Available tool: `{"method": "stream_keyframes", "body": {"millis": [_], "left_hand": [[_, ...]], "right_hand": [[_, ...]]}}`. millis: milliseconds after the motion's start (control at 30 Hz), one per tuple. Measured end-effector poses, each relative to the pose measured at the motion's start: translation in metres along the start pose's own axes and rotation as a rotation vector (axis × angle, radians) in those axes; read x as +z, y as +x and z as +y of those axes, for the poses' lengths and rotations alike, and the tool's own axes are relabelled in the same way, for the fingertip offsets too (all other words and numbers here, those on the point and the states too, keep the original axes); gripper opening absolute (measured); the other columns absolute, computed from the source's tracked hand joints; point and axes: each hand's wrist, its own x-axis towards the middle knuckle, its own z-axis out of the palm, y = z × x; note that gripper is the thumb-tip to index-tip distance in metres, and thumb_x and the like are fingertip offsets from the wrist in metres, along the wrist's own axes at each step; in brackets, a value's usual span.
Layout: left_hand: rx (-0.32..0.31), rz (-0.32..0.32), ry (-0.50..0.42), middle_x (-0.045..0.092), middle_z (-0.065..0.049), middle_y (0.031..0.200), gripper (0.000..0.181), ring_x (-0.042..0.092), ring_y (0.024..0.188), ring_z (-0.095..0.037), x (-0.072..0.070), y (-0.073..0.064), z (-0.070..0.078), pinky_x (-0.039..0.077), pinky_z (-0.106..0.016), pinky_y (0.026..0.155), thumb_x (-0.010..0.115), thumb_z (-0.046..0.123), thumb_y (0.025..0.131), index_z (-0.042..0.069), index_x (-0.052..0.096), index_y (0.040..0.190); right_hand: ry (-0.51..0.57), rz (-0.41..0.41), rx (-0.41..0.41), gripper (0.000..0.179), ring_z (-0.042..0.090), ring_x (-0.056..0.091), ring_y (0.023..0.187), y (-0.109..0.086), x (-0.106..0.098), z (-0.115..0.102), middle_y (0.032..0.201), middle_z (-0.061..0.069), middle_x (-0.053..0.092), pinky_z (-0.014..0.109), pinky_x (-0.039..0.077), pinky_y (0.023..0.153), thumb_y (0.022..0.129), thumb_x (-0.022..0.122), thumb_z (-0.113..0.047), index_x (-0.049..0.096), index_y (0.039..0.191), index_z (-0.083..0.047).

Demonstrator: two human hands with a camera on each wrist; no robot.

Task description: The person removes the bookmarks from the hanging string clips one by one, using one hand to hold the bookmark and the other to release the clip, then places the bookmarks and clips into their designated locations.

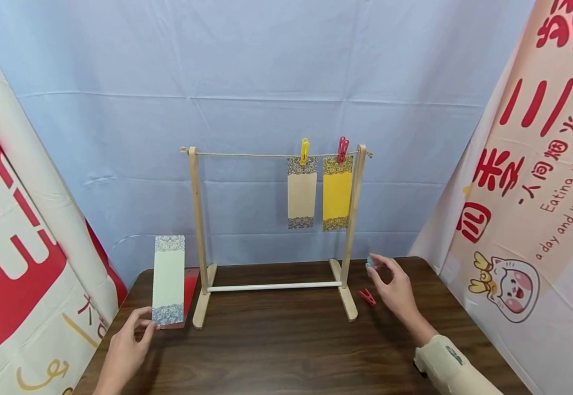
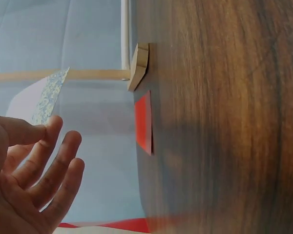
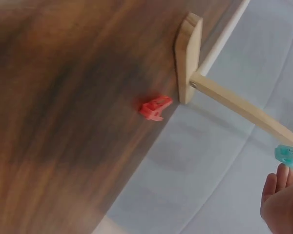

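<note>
My left hand (image 1: 128, 343) pinches the lower corner of a pale green card (image 1: 169, 278) with blue patterned ends, held upright at the left. In the left wrist view the thumb and index finger meet at the patterned end of the card (image 2: 50, 97). Over the right side of the table, my right hand (image 1: 393, 288) holds a small light blue clothespin (image 1: 369, 262) between thumb and fingertips. Below that hand a red clothespin (image 1: 367, 297) lies on the table. From the string of the wooden stand hang a beige card (image 1: 302, 192) under a yellow clothespin (image 1: 304, 151) and a yellow card (image 1: 337, 195) under a red one.
The wooden stand (image 1: 197, 219) has two posts, a string (image 1: 247, 155) across the top and a white bar (image 1: 274, 286) low down. A red item (image 1: 191, 288) lies by its left foot. Behind the brown table (image 1: 276, 351) hangs a light blue cloth.
</note>
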Motion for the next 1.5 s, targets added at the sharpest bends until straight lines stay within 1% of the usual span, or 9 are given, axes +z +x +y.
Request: {"method": "stream_keyframes", "body": {"millis": [200,400,600,833,900,933,1100,1367,1500], "left_hand": [[-0.044,-0.053,-0.004,0.081,-0.003,0.093,0.035,0.071,0.081,-0.012,0.000,0.000,-0.004,0.057,-0.030,0.070,0.075,0.003,0.100,0.004,0.063,0.133],[-0.056,-0.077,0.006,0.081,-0.004,0.095,0.035,0.071,0.080,-0.012,0.000,0.000,-0.008,0.055,-0.034,0.071,0.075,0.004,0.100,0.005,0.063,0.133],[-0.072,-0.107,0.008,0.081,-0.004,0.095,0.035,0.072,0.080,-0.014,0.001,0.000,-0.014,0.055,-0.042,0.074,0.072,0.005,0.101,0.003,0.063,0.135],[-0.087,-0.119,0.029,0.081,-0.007,0.094,0.034,0.073,0.083,-0.019,0.003,-0.001,-0.018,0.055,-0.054,0.080,0.071,0.004,0.101,-0.001,0.064,0.134],[-0.091,-0.121,0.031,0.081,-0.007,0.094,0.034,0.074,0.084,-0.020,0.003,-0.001,-0.019,0.055,-0.056,0.082,0.072,0.003,0.101,-0.001,0.065,0.134],[-0.091,-0.123,0.031,0.081,-0.007,0.095,0.034,0.074,0.084,-0.021,0.003,-0.001,-0.020,0.055,-0.057,0.083,0.071,0.003,0.101,-0.001,0.065,0.134],[-0.094,-0.142,0.035,0.081,-0.006,0.095,0.034,0.074,0.085,-0.019,0.004,-0.001,-0.024,0.055,-0.058,0.087,0.070,0.003,0.101,-0.002,0.066,0.134],[-0.112,-0.184,0.037,0.080,-0.006,0.095,0.033,0.075,0.091,-0.026,0.005,0.003,-0.028,0.054,-0.061,0.089,0.067,0.004,0.102,-0.002,0.066,0.134],[-0.115,-0.198,0.043,0.080,-0.004,0.095,0.034,0.075,0.093,-0.027,0.006,0.005,-0.030,0.054,-0.062,0.091,0.066,0.005,0.102,-0.002,0.066,0.135]], "right_hand": [[-0.037,-0.019,0.022,0.040,0.028,0.065,0.097,-0.010,-0.001,0.010,0.107,0.016,0.071,0.008,0.041,0.091,0.092,0.080,0.007,0.072,0.130,0.002],[-0.071,-0.018,0.045,0.038,0.025,0.064,0.097,-0.014,-0.002,0.016,0.107,0.015,0.071,0.019,0.047,0.090,0.094,0.079,0.006,0.072,0.131,0.001],[-0.080,-0.018,0.057,0.037,0.021,0.063,0.095,-0.016,-0.004,0.020,0.104,0.014,0.070,0.009,0.041,0.090,0.092,0.079,0.008,0.073,0.128,0.002],[-0.107,-0.032,0.081,0.037,0.022,0.064,0.095,-0.018,-0.005,0.027,0.105,0.013,0.070,0.018,0.046,0.088,0.093,0.079,0.006,0.073,0.128,0.000],[-0.109,-0.039,0.084,0.037,0.022,0.064,0.095,-0.019,-0.006,0.028,0.105,0.014,0.070,0.014,0.044,0.088,0.093,0.079,0.006,0.073,0.128,0.001],[-0.112,-0.043,0.083,0.037,0.022,0.064,0.095,-0.019,-0.006,0.029,0.105,0.014,0.070,0.011,0.043,0.088,0.092,0.079,0.006,0.073,0.128,0.001],[-0.121,-0.071,0.086,0.036,0.028,0.065,0.092,-0.021,-0.005,0.031,0.103,0.015,0.071,0.010,0.044,0.085,0.092,0.079,0.008,0.073,0.126,0.003],[-0.141,-0.125,0.140,0.033,0.031,0.067,0.094,-0.022,-0.006,0.039,0.104,0.017,0.071,0.007,0.042,0.084,0.094,0.079,0.005,0.072,0.126,0.005],[-0.156,-0.137,0.148,0.033,0.033,0.068,0.093,-0.022,-0.007,0.044,0.104,0.019,0.071,0.013,0.048,0.083,0.094,0.078,0.004,0.071,0.126,0.007]]}}
